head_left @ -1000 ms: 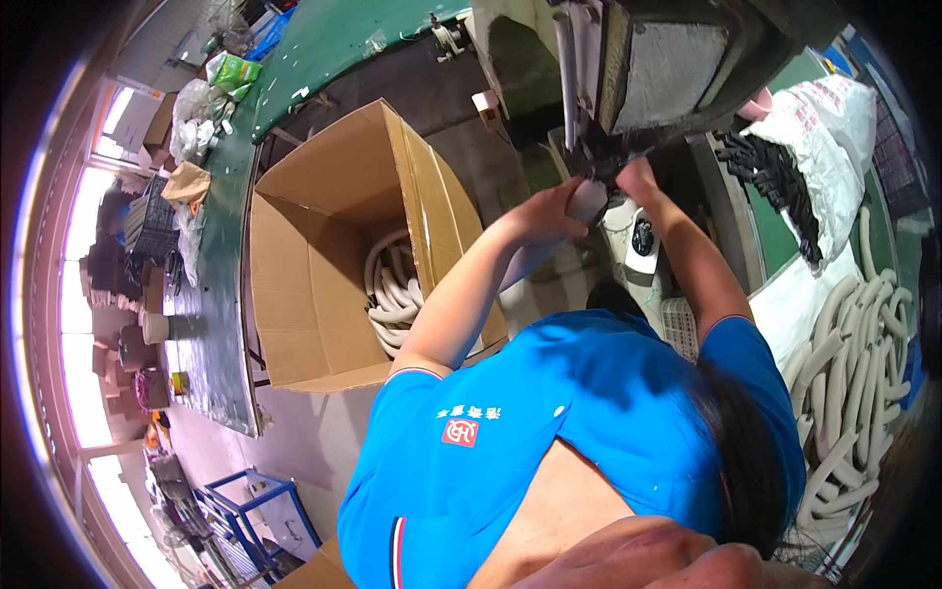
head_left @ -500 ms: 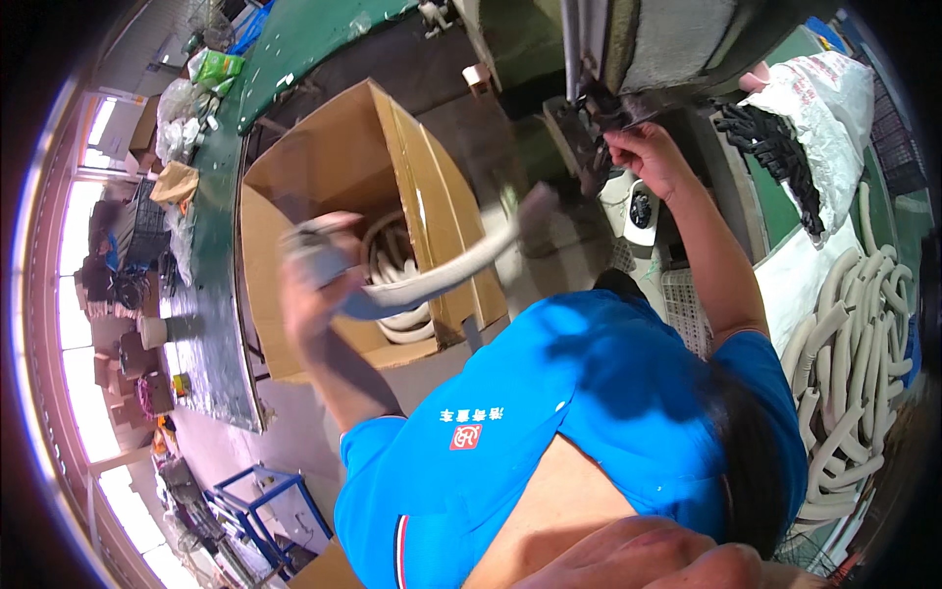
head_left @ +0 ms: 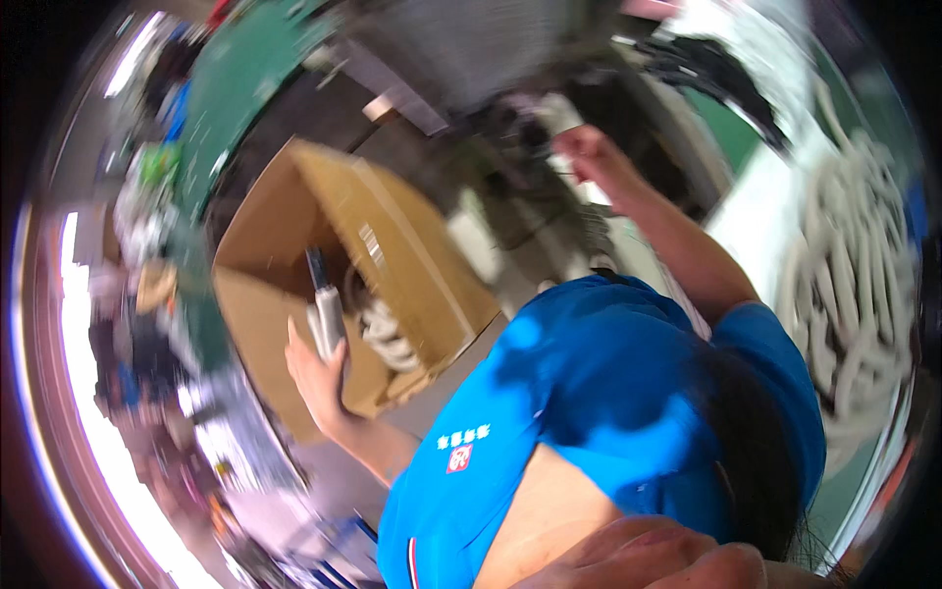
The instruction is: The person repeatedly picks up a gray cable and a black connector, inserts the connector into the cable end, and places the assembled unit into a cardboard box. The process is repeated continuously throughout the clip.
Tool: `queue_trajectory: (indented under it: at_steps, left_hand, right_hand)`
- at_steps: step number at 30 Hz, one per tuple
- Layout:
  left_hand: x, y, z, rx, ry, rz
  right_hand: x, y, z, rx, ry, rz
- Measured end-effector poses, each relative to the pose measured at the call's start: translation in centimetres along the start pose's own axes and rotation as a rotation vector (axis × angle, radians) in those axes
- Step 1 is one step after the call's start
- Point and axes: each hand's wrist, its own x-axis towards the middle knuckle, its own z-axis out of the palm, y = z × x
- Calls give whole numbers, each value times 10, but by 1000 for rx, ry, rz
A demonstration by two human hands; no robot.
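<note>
A person in a blue shirt (head_left: 608,393) bends forward, filling the near view. The left hand (head_left: 316,373) reaches over an open cardboard box (head_left: 392,255), its grip clamped around a pale grey hose end (head_left: 327,316) held above the box's opening. White coiled hose (head_left: 388,334) lies inside the box just beside it. Farther off, the right hand (head_left: 581,147) is raised toward a blurred dark machine (head_left: 510,59); whether its grip is together or apart cannot be told. More white hose (head_left: 854,275) is heaped at right.

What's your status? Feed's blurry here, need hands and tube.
Left hand gripping grey tube over open cardboard box. Right hand up at machine, grip too blurred. White hose coils in box.
</note>
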Motion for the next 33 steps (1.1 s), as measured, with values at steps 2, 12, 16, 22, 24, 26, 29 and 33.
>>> queue_trajectory:
  at_steps: [2, 12, 16, 22, 24, 26, 29, 33]
  left_hand:
    - [-1, 25, 27, -115, -124, 40]
    - [58, 166, 76, -152, -631, 399]
    - [47, 256, 108, -343, -891, 726]
    - [-7, 433, 153, -863, -1166, 695]
    - [0, 484, 148, -1210, -1091, 350]
    - [15, 503, 122, -1438, -1027, 366]
    - [33, 495, 97, -1118, -995, 618]
    - [28, 467, 103, -831, -786, 801]
  right_hand:
    - [-23, 19, -29, -82, 19, 91]
    - [-274, 93, -272, -1442, 925, 799]
    - [-307, 76, -251, -585, 793, 617]
    - [-204, 35, -127, -552, 359, -19]
    - [-180, 42, -91, -687, 343, -48]
    - [-175, 21, -100, -509, 31, 26]
    - [-163, 39, -140, -472, -305, -139]
    - [-78, 88, -242, -328, 310, -191]
